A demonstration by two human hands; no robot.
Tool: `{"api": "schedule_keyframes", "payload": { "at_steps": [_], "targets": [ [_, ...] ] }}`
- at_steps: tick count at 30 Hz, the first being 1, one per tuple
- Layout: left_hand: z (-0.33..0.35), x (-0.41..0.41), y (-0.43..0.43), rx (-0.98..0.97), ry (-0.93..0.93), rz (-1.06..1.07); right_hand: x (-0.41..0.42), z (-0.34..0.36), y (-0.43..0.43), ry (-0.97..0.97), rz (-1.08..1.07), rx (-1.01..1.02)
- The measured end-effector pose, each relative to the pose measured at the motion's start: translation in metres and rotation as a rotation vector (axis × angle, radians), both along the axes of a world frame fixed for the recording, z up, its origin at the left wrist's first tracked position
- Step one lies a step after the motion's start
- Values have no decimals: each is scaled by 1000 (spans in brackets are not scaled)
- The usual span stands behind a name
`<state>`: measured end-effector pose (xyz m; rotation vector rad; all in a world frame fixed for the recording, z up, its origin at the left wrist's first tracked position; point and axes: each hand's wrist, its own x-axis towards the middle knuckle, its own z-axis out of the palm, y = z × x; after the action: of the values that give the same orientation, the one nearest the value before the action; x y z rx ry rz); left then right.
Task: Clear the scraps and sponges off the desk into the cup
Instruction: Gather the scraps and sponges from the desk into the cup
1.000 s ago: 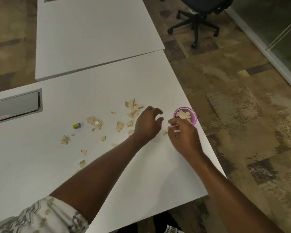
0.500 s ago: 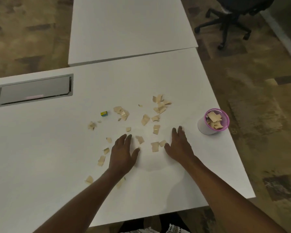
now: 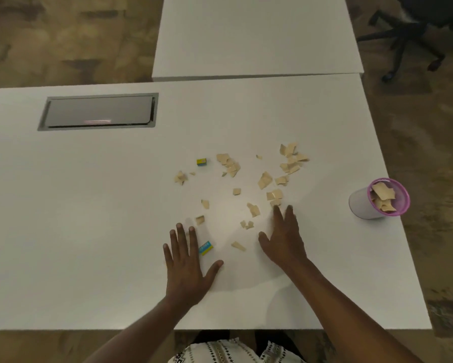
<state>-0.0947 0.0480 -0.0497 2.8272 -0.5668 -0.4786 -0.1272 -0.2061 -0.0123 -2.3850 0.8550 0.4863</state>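
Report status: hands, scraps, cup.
Both open at desk: left hand, right hand. Loose: scraps, far sponge, near sponge; cup part full. Nothing blocks it.

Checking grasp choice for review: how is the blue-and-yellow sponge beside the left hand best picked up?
Probably pinch its long sides from above: the sponge is a small block lying flat on the desk, close beside the left hand, whose thumb and fingers could close on it.

The surface is looking smooth, matt and white, the torn tan scraps are looking like thin dull card, the cup is showing pale plastic with a pink rim, and the grey hatch is giving off a soft metallic sheen.
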Motion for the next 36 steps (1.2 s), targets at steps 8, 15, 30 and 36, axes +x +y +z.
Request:
{"api": "schedule_keyframes", "payload": {
  "at_steps": [8, 15, 30, 36],
  "targets": [
    [-21, 1, 12, 24, 11, -73, 7, -15, 40, 4, 154, -16],
    [-23, 42, -14, -11, -10, -124, 21, -14, 36, -147, 221, -56],
    [-21, 8, 10, -53, 62, 59, 45, -25, 20, -27, 331, -51],
    [-22, 23, -14, -137, 58, -114, 31, -22, 37, -26, 439, -117]
  ]
}}
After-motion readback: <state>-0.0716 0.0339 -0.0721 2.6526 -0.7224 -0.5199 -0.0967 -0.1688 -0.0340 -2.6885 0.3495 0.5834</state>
